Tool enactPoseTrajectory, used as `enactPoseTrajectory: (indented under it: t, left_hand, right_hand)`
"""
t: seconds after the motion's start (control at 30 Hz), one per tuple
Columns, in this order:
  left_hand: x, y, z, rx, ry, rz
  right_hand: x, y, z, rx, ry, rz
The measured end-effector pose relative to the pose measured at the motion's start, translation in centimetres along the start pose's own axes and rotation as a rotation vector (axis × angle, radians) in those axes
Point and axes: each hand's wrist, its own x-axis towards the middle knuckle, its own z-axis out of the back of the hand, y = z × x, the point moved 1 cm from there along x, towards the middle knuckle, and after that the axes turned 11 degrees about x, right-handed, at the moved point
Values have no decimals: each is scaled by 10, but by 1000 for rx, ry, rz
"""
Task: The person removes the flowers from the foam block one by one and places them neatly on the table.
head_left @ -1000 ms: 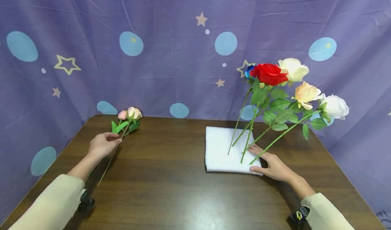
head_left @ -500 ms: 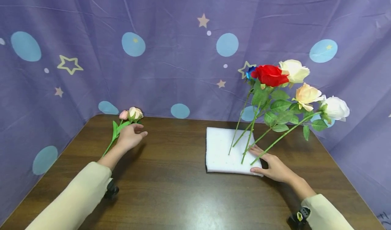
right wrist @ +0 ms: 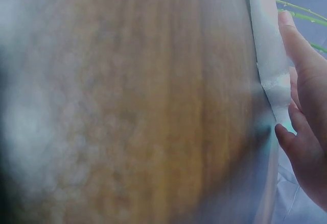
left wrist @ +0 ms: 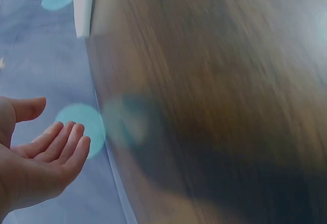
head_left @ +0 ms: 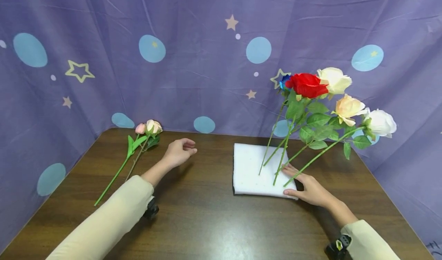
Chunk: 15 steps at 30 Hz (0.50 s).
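Observation:
My left hand (head_left: 179, 152) hovers over the table left of centre, holding nothing, its fingers loosely bent; the left wrist view shows its bare palm (left wrist: 46, 168). To its left lie a pink tulip (head_left: 140, 128) and a cream rose (head_left: 153, 127) on long stems. My right hand (head_left: 309, 189) rests spread on the right edge of a white foam block (head_left: 250, 169), thumb at the front corner. Several roses stand tilted rightward in the block: a red rose (head_left: 307, 85), a white rose (head_left: 380, 122), a peach rose (head_left: 348, 107), a cream-white rose (head_left: 334, 80) and a blue rose (head_left: 284, 82).
The brown wooden table (head_left: 207, 214) reaches back to a purple curtain (head_left: 207, 60) with stars and blue dots. Leafy rose stems (head_left: 319, 133) overhang the right hand and the table's back right.
My left hand has left the cream rose's stem and moved right, away from both flowers, carrying nothing. My right hand and the foam block have stayed in place.

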Motion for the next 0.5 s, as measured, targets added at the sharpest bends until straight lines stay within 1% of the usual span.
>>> enactPoseTrajectory:
  t: [0.2, 0.33, 0.5]
  left_hand:
    - [3, -15, -20, -36, 59, -31]
    - [4, -24, -31, -56, 92, -37]
    - [5, -35, -40, -105, 95, -41]
  right_hand:
    - [0, 0, 0, -4, 0, 8]
    - [1, 0, 0, -1, -1, 10]
    - [0, 0, 0, 6, -2, 20]
